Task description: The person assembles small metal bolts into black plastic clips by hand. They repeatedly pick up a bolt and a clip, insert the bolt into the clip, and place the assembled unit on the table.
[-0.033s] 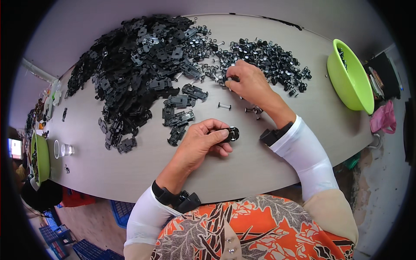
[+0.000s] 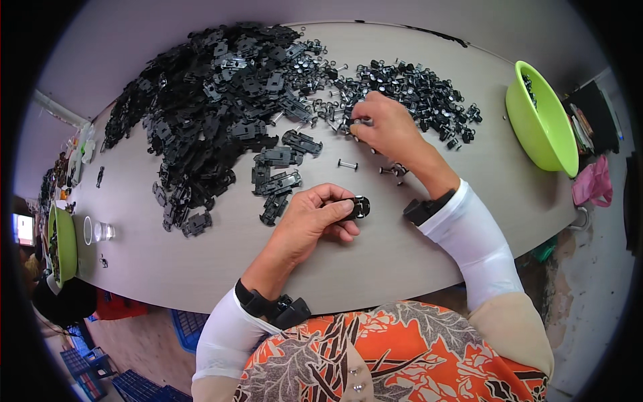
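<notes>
My left hand [image 2: 313,218] is closed on a small black toy car base [image 2: 362,207], whose rounded end with a pale metal bar sticks out past the thumb. Farther off, my right hand [image 2: 383,124] reaches to the near edge of a heap of wheel axles [image 2: 429,100], short metal rods with a black wheel at each end. Its thumb and fingers pinch a wheel axle [image 2: 362,122], partly covered by the fingers. Between the hands lies a loose wheel axle [image 2: 347,164], with a few more axles [image 2: 393,171] by the right wrist.
A large pile of black car bases [image 2: 201,100] covers the far left, with several bases [image 2: 278,174] spread in front. A green basin [image 2: 549,127] stands at the right edge, another green basin [image 2: 64,244] at the left. A clear plastic cup [image 2: 99,230] is near the left one.
My right hand has shifted very slightly, and the pale rod between its fingers shows more plainly. My left hand keeps the car base in the same place.
</notes>
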`<state>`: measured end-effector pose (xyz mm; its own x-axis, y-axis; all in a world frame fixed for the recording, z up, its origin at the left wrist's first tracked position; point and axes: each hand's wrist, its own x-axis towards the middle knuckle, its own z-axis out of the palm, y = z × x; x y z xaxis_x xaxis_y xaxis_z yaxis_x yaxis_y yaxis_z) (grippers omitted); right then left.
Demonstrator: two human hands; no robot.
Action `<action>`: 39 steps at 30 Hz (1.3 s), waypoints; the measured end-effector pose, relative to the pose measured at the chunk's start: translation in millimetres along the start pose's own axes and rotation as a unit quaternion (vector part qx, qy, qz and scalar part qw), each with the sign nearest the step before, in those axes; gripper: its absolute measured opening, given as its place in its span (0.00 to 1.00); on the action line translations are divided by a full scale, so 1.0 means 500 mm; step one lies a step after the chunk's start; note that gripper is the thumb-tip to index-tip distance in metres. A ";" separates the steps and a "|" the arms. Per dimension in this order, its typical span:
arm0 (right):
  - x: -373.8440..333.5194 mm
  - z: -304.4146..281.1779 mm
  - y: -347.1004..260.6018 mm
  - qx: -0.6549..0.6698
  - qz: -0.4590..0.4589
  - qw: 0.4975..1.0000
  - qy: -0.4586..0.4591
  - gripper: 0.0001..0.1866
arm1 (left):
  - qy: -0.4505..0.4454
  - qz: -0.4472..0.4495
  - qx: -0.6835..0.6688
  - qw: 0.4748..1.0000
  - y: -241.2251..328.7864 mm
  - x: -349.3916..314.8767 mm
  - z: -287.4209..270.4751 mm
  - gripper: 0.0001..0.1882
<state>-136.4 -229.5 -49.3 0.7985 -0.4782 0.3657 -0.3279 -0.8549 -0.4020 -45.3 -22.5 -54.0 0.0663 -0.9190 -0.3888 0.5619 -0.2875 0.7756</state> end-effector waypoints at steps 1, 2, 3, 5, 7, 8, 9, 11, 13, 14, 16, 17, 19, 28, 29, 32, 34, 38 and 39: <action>0.000 -0.018 -0.006 0.016 -0.006 1.000 -0.004 0.11 | 0.001 0.001 -0.004 1.000 0.001 0.000 -0.001 0.11; -0.001 -0.037 -0.013 0.024 -0.013 1.000 -0.004 0.10 | 0.009 0.003 -0.001 1.000 0.001 -0.001 -0.003 0.11; -0.012 -0.063 -0.021 0.032 -0.018 0.999 -0.006 0.08 | 0.016 0.002 0.000 1.000 -0.001 -0.001 -0.003 0.11; -0.050 -0.110 -0.037 0.011 -0.054 0.998 -0.030 0.06 | 0.027 0.011 -0.002 1.000 -0.003 0.000 0.000 0.10; -0.096 -0.137 -0.061 -0.036 -0.127 0.988 -0.082 0.05 | 0.049 0.033 -0.015 0.998 -0.003 -0.003 -0.007 0.10; -0.123 -0.143 -0.074 -0.077 -0.141 0.979 -0.124 0.04 | 0.063 0.041 -0.016 0.997 -0.001 -0.003 -0.009 0.10; -0.145 -0.141 -0.083 -0.096 -0.150 0.968 -0.174 0.03 | 0.069 0.050 -0.021 0.996 0.002 -0.003 -0.013 0.10; -0.173 -0.134 -0.101 -0.118 -0.165 0.946 -0.251 0.03 | 0.078 0.066 -0.020 0.995 0.003 -0.002 -0.017 0.11; -0.182 -0.119 -0.126 -0.125 -0.176 0.927 -0.307 0.04 | 0.085 0.068 -0.020 0.994 -0.003 0.002 -0.017 0.11; -0.182 -0.117 -0.131 -0.098 -0.169 0.933 -0.302 0.04 | 0.089 0.071 -0.017 0.993 -0.001 0.002 -0.017 0.11; -0.180 -0.114 -0.133 -0.043 -0.153 0.943 -0.292 0.05 | 0.088 0.070 -0.016 0.994 0.001 0.004 -0.018 0.11; -0.179 -0.112 -0.129 -0.007 -0.139 0.954 -0.266 0.06 | 0.086 0.070 -0.020 0.994 0.002 0.005 -0.019 0.10; -0.177 -0.112 -0.118 0.064 -0.108 0.969 -0.211 0.09 | 0.089 0.064 -0.019 0.994 0.004 0.005 -0.020 0.10; -0.201 -0.060 -0.102 0.067 -0.122 0.973 -0.183 0.05 | 0.078 0.040 -0.018 0.996 0.003 0.004 -0.019 0.17; -0.199 -0.058 -0.100 0.076 -0.127 0.974 -0.171 0.05 | 0.077 0.034 -0.029 0.996 0.005 0.002 -0.021 0.18; -0.186 -0.080 -0.100 0.120 -0.112 0.980 -0.109 0.04 | 0.053 -0.008 -0.055 0.997 0.011 0.001 -0.016 0.22; -0.177 -0.089 -0.106 0.158 -0.109 0.980 -0.046 0.04 | 0.017 -0.035 -0.089 0.995 0.010 0.000 -0.015 0.23; -0.179 -0.052 -0.134 0.155 -0.155 0.976 -0.018 0.07 | -0.075 -0.051 -0.195 0.977 0.003 0.001 -0.017 0.23; -0.178 -0.046 -0.132 0.150 -0.168 0.974 -0.027 0.07 | -0.079 -0.051 -0.218 0.971 -0.003 0.003 -0.023 0.23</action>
<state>-197.5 -135.1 -36.2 0.8637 -0.1636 0.4767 0.1119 -0.8600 -0.4978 -36.8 -20.3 -61.2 -0.1152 -0.9316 -0.3448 0.8572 -0.2686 0.4393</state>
